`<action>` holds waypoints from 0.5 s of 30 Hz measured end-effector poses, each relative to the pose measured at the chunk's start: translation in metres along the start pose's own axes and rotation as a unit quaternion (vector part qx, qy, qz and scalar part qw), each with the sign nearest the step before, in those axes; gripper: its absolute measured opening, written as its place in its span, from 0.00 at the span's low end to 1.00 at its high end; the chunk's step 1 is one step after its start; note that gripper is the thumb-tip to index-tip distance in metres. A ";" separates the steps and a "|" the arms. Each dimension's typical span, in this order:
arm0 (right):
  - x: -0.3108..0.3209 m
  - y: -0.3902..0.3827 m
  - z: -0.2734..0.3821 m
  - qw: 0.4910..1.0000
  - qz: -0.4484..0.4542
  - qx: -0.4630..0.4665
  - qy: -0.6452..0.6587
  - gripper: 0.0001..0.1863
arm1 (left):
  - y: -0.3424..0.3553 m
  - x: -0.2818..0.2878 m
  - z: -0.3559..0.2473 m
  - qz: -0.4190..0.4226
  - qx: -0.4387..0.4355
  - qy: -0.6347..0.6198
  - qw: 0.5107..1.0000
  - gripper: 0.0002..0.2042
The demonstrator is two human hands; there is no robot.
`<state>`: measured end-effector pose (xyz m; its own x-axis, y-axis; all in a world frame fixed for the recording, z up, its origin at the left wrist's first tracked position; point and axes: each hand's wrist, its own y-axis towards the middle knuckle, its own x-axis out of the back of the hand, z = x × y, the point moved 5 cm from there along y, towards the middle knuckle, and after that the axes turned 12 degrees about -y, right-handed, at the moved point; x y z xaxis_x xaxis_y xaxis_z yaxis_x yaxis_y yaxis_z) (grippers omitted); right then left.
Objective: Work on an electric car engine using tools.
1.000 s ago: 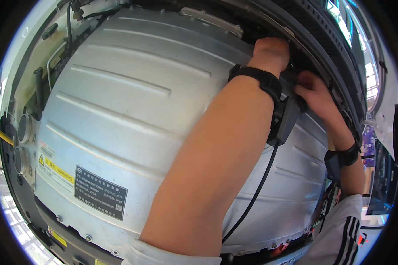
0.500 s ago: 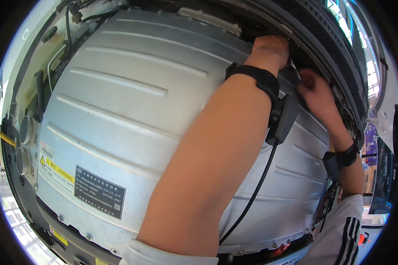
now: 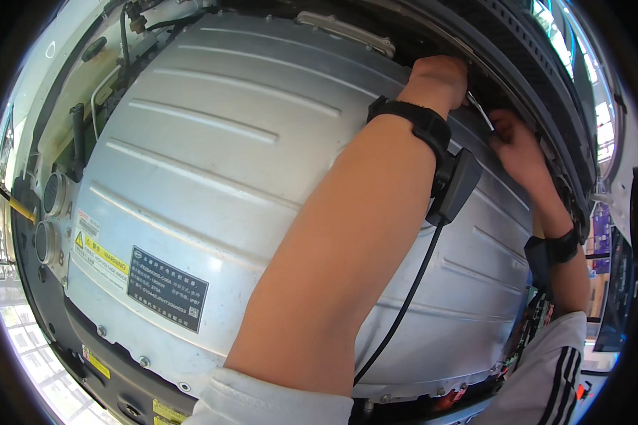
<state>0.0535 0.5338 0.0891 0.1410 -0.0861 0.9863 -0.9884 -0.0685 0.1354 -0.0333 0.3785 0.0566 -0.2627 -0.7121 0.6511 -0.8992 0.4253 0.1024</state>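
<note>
One slim rod, seemingly metallic

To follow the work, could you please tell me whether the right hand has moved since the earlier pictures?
Yes, the right hand has shifted slightly rightward, away from the silver bracket at top.

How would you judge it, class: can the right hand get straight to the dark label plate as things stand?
Probably not: the left forearm extends over the silver cover between the right hand and the dark label plate, so it likely blocks a straight path.
</note>
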 end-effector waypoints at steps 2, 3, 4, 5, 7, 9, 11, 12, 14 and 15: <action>-0.002 0.013 -0.041 0.997 -0.050 -0.009 -0.059 0.20 | 0.001 0.001 -0.012 0.006 -0.012 -0.013 1.000 0.16; 0.000 0.010 -0.035 0.997 -0.051 -0.010 -0.059 0.20 | 0.002 0.001 -0.010 0.002 -0.023 -0.003 1.000 0.16; 0.002 0.005 -0.016 0.994 -0.064 0.015 -0.086 0.20 | 0.001 0.000 -0.006 -0.001 -0.029 0.009 1.000 0.16; 0.004 0.000 0.003 0.990 -0.078 0.039 -0.113 0.21 | 0.001 -0.001 -0.004 0.001 -0.026 0.012 1.000 0.16; 0.004 -0.014 0.037 0.996 -0.051 0.033 -0.059 0.22 | -0.002 -0.001 0.002 -0.006 -0.013 0.021 1.000 0.18; 0.003 -0.020 0.052 0.999 -0.031 0.019 -0.016 0.22 | -0.002 -0.001 0.004 -0.016 -0.023 0.024 0.999 0.18; 0.003 -0.024 0.058 0.998 -0.051 0.019 0.028 0.24 | -0.001 -0.001 0.002 -0.026 -0.038 0.027 0.999 0.19; 0.007 -0.030 0.062 0.998 -0.044 0.010 0.055 0.25 | 0.002 -0.002 0.002 -0.026 -0.027 0.025 0.999 0.19; 0.006 -0.030 0.062 0.996 -0.058 0.017 0.067 0.24 | 0.007 0.000 0.001 -0.041 -0.039 0.058 0.997 0.19; 0.002 -0.031 0.063 0.995 -0.071 0.029 0.069 0.24 | 0.007 -0.001 0.003 -0.034 -0.047 0.064 0.996 0.19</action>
<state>0.0879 0.4728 0.0813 0.2655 0.0652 0.9619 -0.9538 -0.1274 0.2719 -0.0400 0.3807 0.0544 -0.1503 -0.6670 0.7297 -0.8755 0.4327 0.2152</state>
